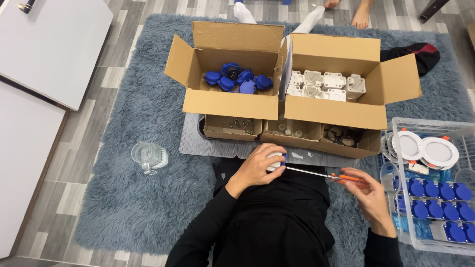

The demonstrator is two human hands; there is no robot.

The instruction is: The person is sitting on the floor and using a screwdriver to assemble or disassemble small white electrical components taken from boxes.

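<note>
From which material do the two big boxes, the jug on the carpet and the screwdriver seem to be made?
The two big boxes look like brown corrugated cardboard, matte, with folded flaps. The jug seems clear glass or hard plastic; the carpet shows through it, and which one is uncertain. The screwdriver has a thin shiny shaft, probably metal, and an orange handle, likely plastic.

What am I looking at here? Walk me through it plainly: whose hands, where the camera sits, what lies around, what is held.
The single picture comes from a camera on a person's head, looking down at their own lap and hands. They sit on a shaggy blue-grey rug. The left hand grips a small white and blue part. The right hand holds an orange-handled screwdriver pointed at that part. Ahead stand two open cardboard boxes: one with blue caps, one with white housings. A clear crate sits at the right.
</note>
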